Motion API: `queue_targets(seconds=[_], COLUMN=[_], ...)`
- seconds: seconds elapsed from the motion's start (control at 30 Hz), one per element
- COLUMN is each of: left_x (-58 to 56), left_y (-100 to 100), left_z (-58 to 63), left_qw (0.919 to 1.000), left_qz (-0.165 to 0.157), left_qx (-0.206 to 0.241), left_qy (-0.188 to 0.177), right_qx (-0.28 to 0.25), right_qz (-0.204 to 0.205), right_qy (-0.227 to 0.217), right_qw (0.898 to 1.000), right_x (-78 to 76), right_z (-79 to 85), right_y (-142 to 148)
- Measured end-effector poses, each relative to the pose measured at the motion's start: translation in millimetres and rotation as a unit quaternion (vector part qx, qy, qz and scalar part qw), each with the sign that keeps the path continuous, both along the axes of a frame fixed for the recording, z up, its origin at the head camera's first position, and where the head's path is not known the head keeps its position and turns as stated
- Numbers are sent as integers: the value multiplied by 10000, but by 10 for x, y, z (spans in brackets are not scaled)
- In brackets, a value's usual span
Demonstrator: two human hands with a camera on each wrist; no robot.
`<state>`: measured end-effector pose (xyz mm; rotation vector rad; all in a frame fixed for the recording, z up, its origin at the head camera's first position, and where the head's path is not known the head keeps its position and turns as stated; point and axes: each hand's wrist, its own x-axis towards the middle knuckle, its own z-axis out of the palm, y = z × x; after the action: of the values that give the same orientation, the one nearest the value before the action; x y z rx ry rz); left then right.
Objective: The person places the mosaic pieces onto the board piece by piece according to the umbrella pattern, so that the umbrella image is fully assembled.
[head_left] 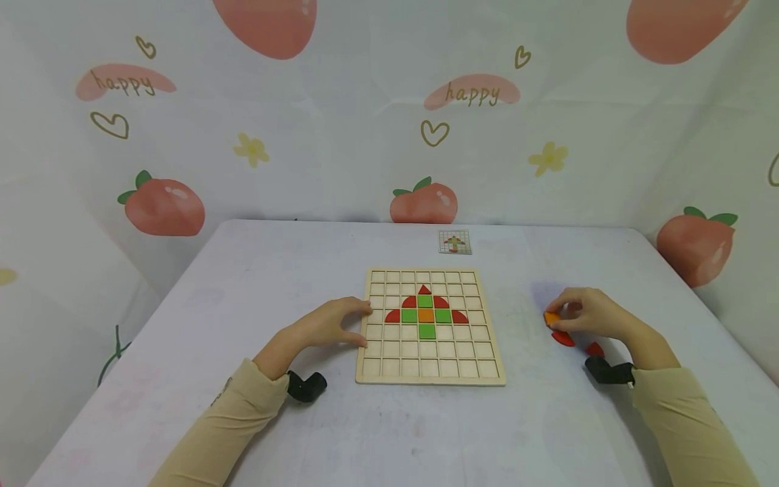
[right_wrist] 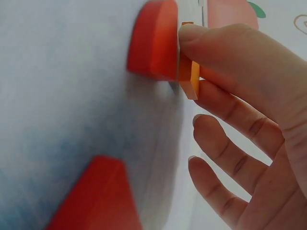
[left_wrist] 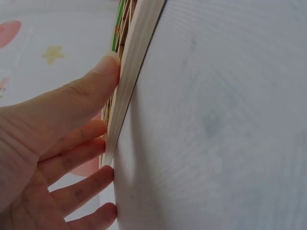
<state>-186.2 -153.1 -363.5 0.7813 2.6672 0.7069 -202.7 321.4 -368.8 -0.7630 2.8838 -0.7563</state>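
Observation:
A wooden grid board [head_left: 398, 368] lies on the table, with red, green and orange pieces set in its cells. An orange square [head_left: 426, 316] sits at the centre of that pattern. At the board's left edge rests my left hand [head_left: 328, 322], thumb and fingertips touching the rim, fingers fairly straight. To the right of the board, my right hand [head_left: 587, 312] pinches an orange block [right_wrist: 188, 76] between thumb and index finger, its other fingers loosely bent. Right beside the block is a red curved piece [head_left: 563, 339]; a second red piece [head_left: 595, 349] with a point lies nearer the wrist.
Behind the board lies a small pattern card [head_left: 455, 242] showing a similar coloured figure on a grid. A black wrist camera [head_left: 307, 387] sits by the left sleeve, and another black camera [head_left: 608, 371] by the right. A printed cloth [head_left: 341, 122] hangs behind the table.

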Motion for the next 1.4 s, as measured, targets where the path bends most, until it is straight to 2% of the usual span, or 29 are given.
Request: queue_targets(seconds=[0.37, 0.93, 1.4], left_x=[-14, -13, -5], left_y=[0, 3, 1], left_z=[-1, 6, -7], left_qw=[10000, 10000, 10000], left_qz=[-17, 14, -18], left_qx=[-5, 13, 61], left_qy=[-9, -45, -20], right_qx=[34, -314, -263], right_qz=[-85, 552, 700], right_qy=[2, 577, 409], right_qw=[10000, 9963, 9964], right_x=[29, 53, 79], right_z=[114, 185, 245], right_y=[-133, -377, -625])
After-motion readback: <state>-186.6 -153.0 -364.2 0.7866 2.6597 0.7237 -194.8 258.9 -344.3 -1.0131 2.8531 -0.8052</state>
